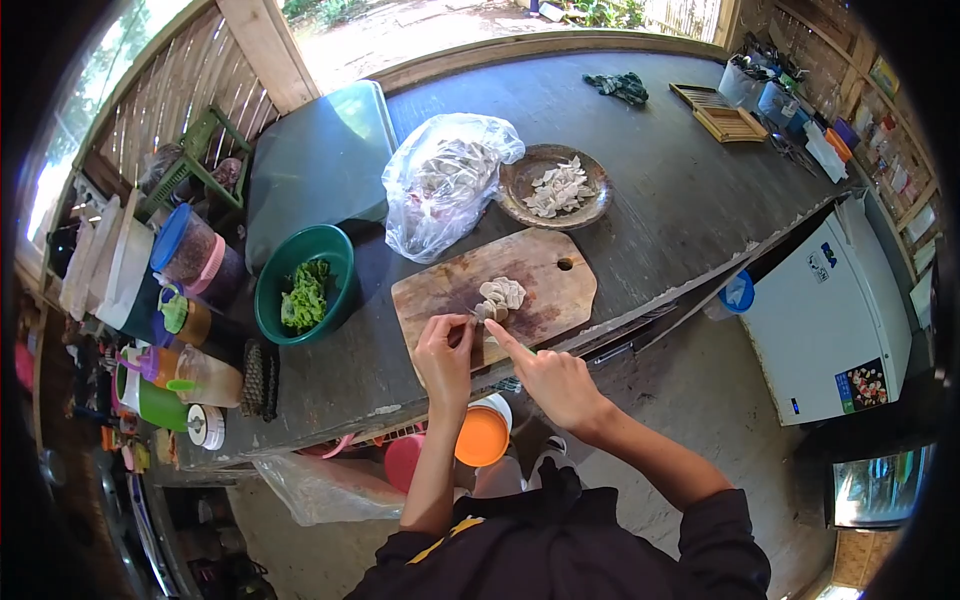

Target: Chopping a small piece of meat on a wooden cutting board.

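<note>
Pale round slices (501,295) lie in a small overlapping pile on a worn wooden cutting board (442,281). My left hand (442,364) is at the board's near left part, thumb and fingertips pinched on a small piece beside the slices; the piece is mostly hidden. My right hand (559,386) grips a knife, of which little shows beyond a bit of green handle (533,350). Its index finger stretches forward to the slices. Behind the board, a brown bowl (596,208) contains thin pale pieces (559,187), next to a clear plastic bag (442,195) filled with similar pieces.
A green bowl (346,259) with leafy greens (306,296) stands left of the board. Jars and bottles (206,375) crowd the table's left end. A dark cloth (616,88) and a bamboo tray (724,124) lie at the far right. A white freezer (817,315) stands right of the table.
</note>
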`<state>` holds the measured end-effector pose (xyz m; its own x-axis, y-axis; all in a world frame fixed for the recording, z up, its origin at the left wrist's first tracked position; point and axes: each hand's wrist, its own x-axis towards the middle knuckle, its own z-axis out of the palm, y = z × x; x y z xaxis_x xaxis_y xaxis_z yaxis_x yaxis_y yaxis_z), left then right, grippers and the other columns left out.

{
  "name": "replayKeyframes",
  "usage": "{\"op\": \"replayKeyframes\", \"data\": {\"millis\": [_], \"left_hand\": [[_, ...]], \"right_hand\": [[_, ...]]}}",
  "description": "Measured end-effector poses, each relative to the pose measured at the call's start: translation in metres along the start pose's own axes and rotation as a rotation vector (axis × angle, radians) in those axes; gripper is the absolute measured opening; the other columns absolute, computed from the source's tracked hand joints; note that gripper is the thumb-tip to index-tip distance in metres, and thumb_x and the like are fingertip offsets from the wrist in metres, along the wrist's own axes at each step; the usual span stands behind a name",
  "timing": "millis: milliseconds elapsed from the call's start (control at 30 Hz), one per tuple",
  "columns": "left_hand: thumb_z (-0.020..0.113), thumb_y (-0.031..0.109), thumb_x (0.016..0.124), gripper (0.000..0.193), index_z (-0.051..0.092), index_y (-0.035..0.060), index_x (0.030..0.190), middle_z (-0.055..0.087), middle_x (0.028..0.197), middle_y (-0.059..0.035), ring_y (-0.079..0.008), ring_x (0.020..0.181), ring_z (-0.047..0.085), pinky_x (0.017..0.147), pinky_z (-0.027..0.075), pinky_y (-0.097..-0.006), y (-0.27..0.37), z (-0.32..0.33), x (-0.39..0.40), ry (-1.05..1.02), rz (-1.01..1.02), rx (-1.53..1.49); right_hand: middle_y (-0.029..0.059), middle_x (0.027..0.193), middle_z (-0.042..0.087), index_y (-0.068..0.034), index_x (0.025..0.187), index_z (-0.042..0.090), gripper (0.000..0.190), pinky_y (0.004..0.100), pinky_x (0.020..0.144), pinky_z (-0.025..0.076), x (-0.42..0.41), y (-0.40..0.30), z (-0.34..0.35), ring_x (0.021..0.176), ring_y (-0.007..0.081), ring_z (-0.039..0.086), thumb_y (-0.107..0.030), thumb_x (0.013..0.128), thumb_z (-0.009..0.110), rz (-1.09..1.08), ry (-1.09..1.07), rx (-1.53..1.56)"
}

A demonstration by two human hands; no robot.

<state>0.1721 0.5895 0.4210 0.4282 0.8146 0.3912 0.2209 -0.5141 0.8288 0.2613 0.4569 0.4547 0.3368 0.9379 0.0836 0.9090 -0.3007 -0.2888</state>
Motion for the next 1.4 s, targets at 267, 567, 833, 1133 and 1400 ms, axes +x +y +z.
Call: {"op": "replayKeyframes", "data": {"millis": [267,567,833,1133,1400], "left_hand": [[0.069,0.001,0.082,0.006,0.067,-0.0034,0.086,0.066,0.082,-0.0069,-0.0132,0.075,0.068,0.068,0.053,-0.0252,0.005,-0.002,0.000,0.005,0.005,-0.023],[0.069,0.001,0.081,0.006,0.066,-0.0026,0.085,0.065,0.082,-0.0098,-0.0185,0.073,0.068,0.067,0.053,-0.0275,0.000,0.000,-0.003,0.025,0.029,-0.027],[0.070,0.001,0.081,0.007,0.066,-0.0036,0.086,0.067,0.083,-0.0080,-0.0147,0.075,0.069,0.067,0.053,-0.0258,0.001,-0.001,-0.002,0.015,0.008,0.006],[0.069,0.000,0.082,0.006,0.067,-0.0028,0.086,0.067,0.083,-0.0076,-0.0133,0.075,0.068,0.067,0.052,-0.0251,0.001,0.000,0.000,0.016,0.022,-0.009],[0.069,0.000,0.080,0.007,0.065,-0.0027,0.085,0.064,0.080,-0.0112,-0.0212,0.071,0.066,0.065,0.052,-0.0295,0.000,0.001,-0.004,0.031,0.040,0.011]], "right_hand": [[0.0238,0.060,0.057,-0.023,0.149,0.025,0.065,0.0471,0.055,0.053,0.008,0.015,-0.003,0.057,0.0290,0.067,-0.012,0.091,0.052,0.050,-0.048,0.195],[0.0262,0.066,0.058,-0.023,0.149,0.025,0.060,0.0498,0.058,0.050,0.002,0.006,-0.022,0.063,0.0415,0.061,-0.015,0.094,0.047,0.035,-0.069,0.318],[0.0196,0.060,0.059,-0.024,0.150,0.022,0.067,0.0479,0.052,0.052,-0.001,0.000,-0.009,0.056,0.0364,0.063,-0.015,0.091,0.052,0.017,-0.031,0.150],[0.0223,0.059,0.058,-0.022,0.150,0.023,0.066,0.0480,0.052,0.052,0.006,0.012,0.002,0.057,0.0383,0.062,-0.014,0.091,0.052,0.021,-0.039,0.149],[0.0239,0.065,0.061,-0.023,0.149,0.023,0.065,0.0497,0.056,0.054,0.004,0.011,-0.013,0.062,0.0397,0.065,-0.019,0.092,0.052,-0.018,-0.010,0.250]]}}
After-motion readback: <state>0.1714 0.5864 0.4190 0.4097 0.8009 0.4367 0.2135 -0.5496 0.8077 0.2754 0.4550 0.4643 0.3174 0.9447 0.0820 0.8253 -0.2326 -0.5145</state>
